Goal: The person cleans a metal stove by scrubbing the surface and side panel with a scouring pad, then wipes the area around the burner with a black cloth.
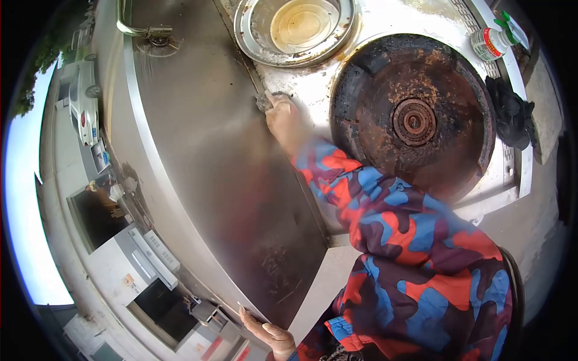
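My right hand (283, 120) presses a grey, matted scrubber (263, 102), which looks like steel wool, on the seam at the foot of a stained steel back panel (198, 102). The fingers are closed over it and hide part of it. Beside that forearm lies a round, rusty, blackened burner pan (415, 120), set in a white-shining stove top (313, 90). At the panel's lower corner, my left hand (271, 337) rests by the outer edge with its fingers stretched out. I see nothing held in it. A camouflage sleeve covers my right arm.
A second round metal well (295, 27) sits farther along the stove. A curved tap pipe (141, 27) stands on the panel. A spray bottle (489, 43) and a black cloth (510, 111) lie at the stove's near edge. Beyond are a building (99, 265) and a parked car (84, 102).
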Tool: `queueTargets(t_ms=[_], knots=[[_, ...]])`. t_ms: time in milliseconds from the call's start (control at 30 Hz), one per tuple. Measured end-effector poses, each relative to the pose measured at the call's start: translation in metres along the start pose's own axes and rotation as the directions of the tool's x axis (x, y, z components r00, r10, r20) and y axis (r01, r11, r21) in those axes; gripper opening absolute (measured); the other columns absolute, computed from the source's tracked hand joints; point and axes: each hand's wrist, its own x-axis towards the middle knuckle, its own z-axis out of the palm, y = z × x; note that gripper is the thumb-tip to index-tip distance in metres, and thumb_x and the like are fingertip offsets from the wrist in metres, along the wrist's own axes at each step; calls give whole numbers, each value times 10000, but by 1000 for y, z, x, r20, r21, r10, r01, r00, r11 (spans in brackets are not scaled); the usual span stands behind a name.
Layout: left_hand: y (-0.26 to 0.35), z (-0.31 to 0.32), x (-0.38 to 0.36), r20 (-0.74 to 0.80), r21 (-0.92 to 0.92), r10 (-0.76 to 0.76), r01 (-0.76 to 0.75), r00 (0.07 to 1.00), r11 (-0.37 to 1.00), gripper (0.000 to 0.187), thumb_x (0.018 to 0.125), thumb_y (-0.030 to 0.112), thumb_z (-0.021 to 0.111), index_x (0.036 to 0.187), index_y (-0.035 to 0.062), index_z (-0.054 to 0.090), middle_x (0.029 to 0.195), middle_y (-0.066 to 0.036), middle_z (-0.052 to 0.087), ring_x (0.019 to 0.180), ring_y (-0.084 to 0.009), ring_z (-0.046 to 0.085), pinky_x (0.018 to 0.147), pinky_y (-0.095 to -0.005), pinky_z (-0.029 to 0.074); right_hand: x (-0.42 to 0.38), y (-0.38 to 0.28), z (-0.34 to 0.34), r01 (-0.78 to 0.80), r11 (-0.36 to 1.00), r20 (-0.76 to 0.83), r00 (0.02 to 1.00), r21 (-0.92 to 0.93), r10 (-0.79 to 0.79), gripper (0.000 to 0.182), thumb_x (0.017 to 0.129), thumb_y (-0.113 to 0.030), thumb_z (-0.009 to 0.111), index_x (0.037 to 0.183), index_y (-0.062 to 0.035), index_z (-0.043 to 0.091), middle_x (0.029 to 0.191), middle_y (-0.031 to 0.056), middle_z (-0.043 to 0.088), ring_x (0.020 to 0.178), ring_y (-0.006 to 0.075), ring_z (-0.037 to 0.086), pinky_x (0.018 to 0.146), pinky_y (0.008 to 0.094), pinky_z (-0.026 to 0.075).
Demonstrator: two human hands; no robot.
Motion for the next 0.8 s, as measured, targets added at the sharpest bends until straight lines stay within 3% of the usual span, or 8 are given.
queueTargets(t_ms=[100,267,300,333,467,700,767,800], knots=[[26,-1,23,-28,-103,10,-13,1000,995,688,964,419,527,1410,-74,350,1387,-253,439,1270,-346,435,1065,-417,334,97,36,101,-334,883,5,936,331,352,325,970,-209,420,1158,-71,647,1022,61,673,948,231,636,837,279,482],[29,-2,17,-23,-65,-52,50,998,997,683,974,437,481,1414,-67,346,1392,-248,435,1266,-345,438,1056,-417,342,106,25,93,-203,745,2,965,635,261,370,977,-246,432,1247,-50,593,1283,174,577,1152,239,566,929,289,452],[26,-1,14,-26,-60,-50,49,998,997,682,976,441,472,1414,-66,345,1393,-247,434,1265,-345,438,1054,-417,343,88,8,74,-147,962,-3,988,232,152,373,975,-223,452,1278,-39,566,1309,189,555,1204,261,529,971,308,433],[22,-2,8,-26,-57,-50,48,998,997,682,978,445,463,1415,-65,344,1394,-246,433,1264,-345,439,1052,-417,345,68,-6,54,-48,974,34,998,-221,57,384,973,-200,471,1310,-28,540,1335,204,533,1257,283,492,1013,326,413],[18,-1,7,-25,-55,-74,72,997,996,681,987,460,427,1419,-59,341,1398,-242,430,1261,-344,441,1045,-417,351,19,-6,21,99,994,73,993,-52,-95,573,904,-172,514,1449,-88,356,1422,176,445,1264,315,474,1080,363,374],[13,0,9,-20,-53,-65,63,998,997,677,994,462,404,1427,-54,328,1410,-236,417,1254,-344,446,1034,-421,362,104,16,82,24,999,65,998,23,-26,356,932,-170,517,1268,-78,587,1331,142,561,1280,271,478,1070,324,371],[12,1,9,-13,-65,-44,43,999,997,675,992,445,428,1431,-55,319,1417,-236,408,1251,-346,447,1032,-424,365,125,14,105,-233,696,8,951,679,310,339,962,-249,522,1241,-79,611,1313,126,586,1272,234,489,1053,302,362],[12,1,8,-10,-89,-54,53,998,995,652,993,419,433,1429,-54,323,1422,-234,402,1263,-350,440,1049,-428,356,123,9,102,-234,696,17,952,679,304,339,962,-249,522,1241,-79,611,1313,126,586,1272,234,489,1053,302,362]])
